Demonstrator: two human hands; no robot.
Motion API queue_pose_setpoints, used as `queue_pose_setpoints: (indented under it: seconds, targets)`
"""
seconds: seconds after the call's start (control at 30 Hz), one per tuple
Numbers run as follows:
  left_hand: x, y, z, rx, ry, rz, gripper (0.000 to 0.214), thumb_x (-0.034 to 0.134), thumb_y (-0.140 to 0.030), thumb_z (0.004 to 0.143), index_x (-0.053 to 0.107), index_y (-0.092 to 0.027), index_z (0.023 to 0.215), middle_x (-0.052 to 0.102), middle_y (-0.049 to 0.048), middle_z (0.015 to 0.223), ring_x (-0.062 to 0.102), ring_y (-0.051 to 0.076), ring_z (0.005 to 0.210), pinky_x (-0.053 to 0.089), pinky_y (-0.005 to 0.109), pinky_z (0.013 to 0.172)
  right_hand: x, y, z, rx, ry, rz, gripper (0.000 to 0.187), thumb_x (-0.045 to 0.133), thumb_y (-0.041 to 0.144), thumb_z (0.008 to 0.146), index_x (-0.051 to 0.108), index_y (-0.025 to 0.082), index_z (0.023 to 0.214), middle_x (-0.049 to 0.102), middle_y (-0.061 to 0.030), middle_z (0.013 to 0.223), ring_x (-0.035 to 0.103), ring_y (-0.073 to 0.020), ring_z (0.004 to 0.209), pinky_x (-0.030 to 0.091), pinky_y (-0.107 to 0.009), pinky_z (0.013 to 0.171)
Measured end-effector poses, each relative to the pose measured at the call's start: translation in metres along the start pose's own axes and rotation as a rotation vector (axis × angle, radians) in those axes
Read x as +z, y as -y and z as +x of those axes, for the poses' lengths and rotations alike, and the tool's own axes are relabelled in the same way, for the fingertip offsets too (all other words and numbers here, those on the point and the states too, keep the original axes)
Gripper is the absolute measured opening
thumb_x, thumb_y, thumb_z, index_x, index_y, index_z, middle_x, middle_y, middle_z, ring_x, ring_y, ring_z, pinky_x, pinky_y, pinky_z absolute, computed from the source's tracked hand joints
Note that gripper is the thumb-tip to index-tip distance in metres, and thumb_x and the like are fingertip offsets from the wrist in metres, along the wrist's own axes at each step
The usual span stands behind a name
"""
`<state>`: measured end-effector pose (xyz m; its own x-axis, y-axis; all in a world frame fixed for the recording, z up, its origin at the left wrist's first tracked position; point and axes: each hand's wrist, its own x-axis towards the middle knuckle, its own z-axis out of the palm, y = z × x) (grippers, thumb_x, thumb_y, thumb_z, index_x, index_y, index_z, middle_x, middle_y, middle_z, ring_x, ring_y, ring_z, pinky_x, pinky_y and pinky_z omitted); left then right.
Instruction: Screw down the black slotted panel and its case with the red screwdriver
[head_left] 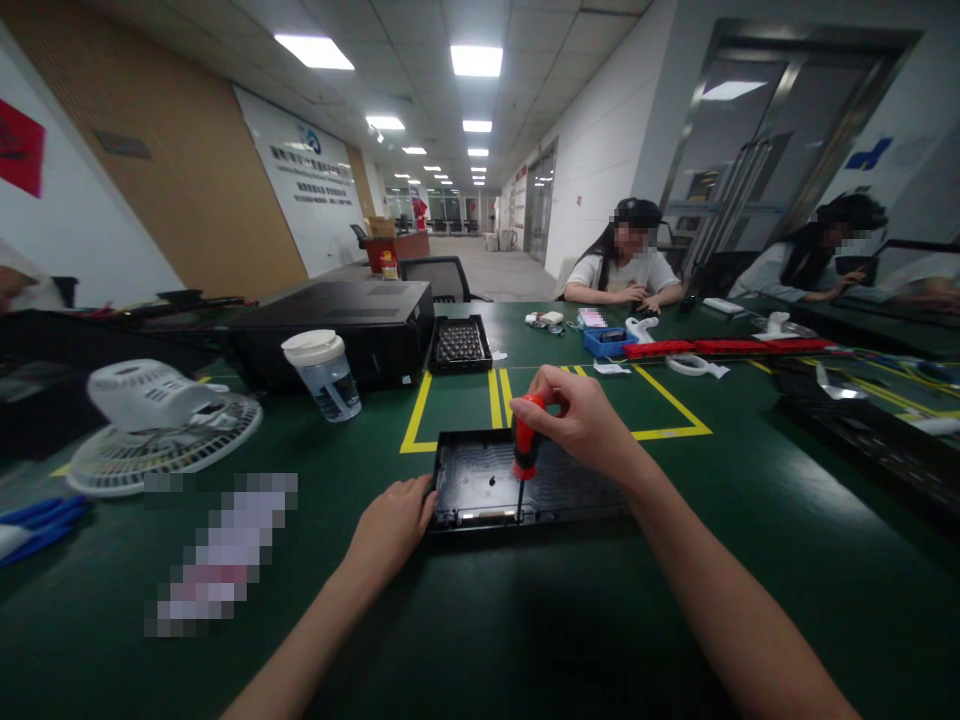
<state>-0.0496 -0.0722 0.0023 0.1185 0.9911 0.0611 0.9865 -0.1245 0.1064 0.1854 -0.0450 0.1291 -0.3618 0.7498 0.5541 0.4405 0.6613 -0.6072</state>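
A shallow black rectangular housing (465, 465) with raised edges lies on the green table in front of me. My left hand (397, 512) grips its left end, with the fingers against the side wall. In my right hand (581, 415) is a red and black screwdriver (527, 425), held nearly upright by the top of its handle. Its shaft points down to the near edge of the housing, beside a small light-coloured strip (487, 516). Whether a screw sits under the tip is too small to tell. A small dark spot shows on the housing floor.
Left stand a lidded cup (324, 380), a white fan part (161, 430) and a large black case (337, 325). Beyond the housing are a black compartment tray (460, 343), a blue bin (607, 342) and a tape roll (687, 365). Two people sit at the right; another is partly visible at far left.
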Motion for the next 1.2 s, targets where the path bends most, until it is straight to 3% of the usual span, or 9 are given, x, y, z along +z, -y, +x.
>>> queue_pose_setpoints:
  seconds: [0.43,1.2]
  targets:
    - [0.001,0.000,0.001,-0.011,0.005,0.008,0.038,0.032,-0.034,0.090,0.053,-0.016,0.117,0.064,0.0103,0.106,0.059,0.020,0.096,0.045,0.029,0.080,0.006,0.000,-0.004,-0.032,-0.114,-0.151,0.034,0.055,0.042,0.079,0.044,0.016,0.059,0.049,0.0008,0.058,0.040,-0.0085,0.051,0.029,-0.024,0.050]
    - [0.006,0.003,0.002,0.018,-0.018,0.014,0.038,0.032,-0.034,0.090,0.053,-0.015,0.115,0.064,0.0108,0.104,0.060,0.021,0.094,0.045,0.030,0.079,0.021,-0.004,-0.005,-0.025,-0.402,-0.383,0.037,0.054,0.037,0.079,0.030,0.020,0.057,0.032,0.0054,0.052,0.030,-0.0081,0.047,0.024,-0.024,0.049]
